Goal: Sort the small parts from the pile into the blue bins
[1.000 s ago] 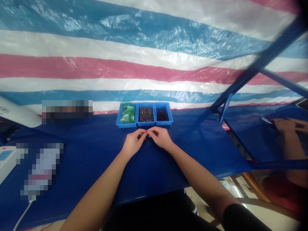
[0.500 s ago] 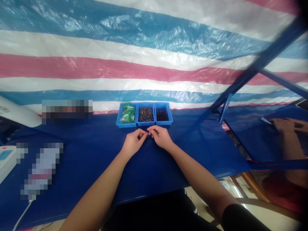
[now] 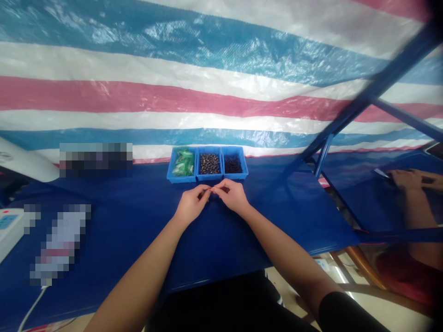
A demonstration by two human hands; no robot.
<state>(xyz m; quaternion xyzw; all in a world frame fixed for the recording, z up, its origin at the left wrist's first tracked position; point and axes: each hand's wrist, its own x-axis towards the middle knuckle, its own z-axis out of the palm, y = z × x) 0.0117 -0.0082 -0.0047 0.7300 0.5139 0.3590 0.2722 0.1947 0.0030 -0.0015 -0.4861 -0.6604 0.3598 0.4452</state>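
Bare right hand [image 3: 232,197] had drawn up to bare left hand [image 3: 191,205], fingertips meeting; whether either grip was closed on anything was unclear. Light, steady contact seemed best.

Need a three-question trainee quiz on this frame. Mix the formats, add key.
1. True or false: the left hand and the right hand are close together, on the near side of the blue bins.
2. Multiple choice: how many bins stand in the row?
A) two
B) three
C) four
3. Fill in: the small shiny pieces lie in the ____ bin of the row.

Key: 1 true; 2 B; 3 middle.
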